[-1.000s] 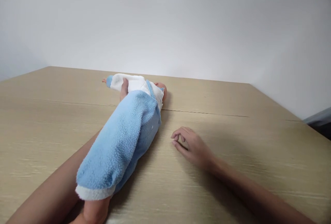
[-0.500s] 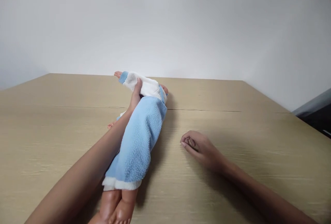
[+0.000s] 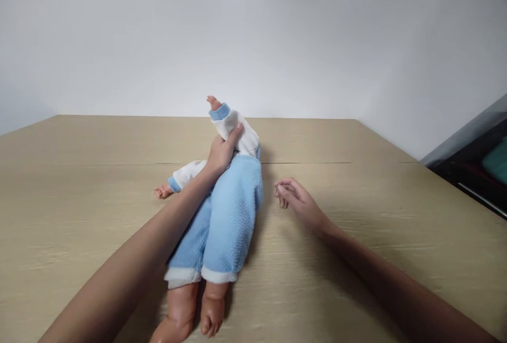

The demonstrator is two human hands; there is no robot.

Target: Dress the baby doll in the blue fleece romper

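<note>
A baby doll in blue fleece trousers and a white top with blue cuffs lies tilted on the table, its bare feet toward me. My left hand is closed on its upper body, the thumb over the white sleeve of the raised arm. The doll's other arm sticks out to the left beyond my wrist. Its head is hidden from view. To the right of the doll, apart from it, hovers my right hand; the fingers are loosely bent and somewhat apart, with nothing visible in them.
The light wooden table has a seam running across it. A white wall rises behind, with an opening above it. At the right edge beyond the table is a dark object with something green in it.
The doll has rolled toward its back, so both legs and its left-lying arm show more. My left hand moved right with it. My right hand rose slightly and its fingers loosened.
</note>
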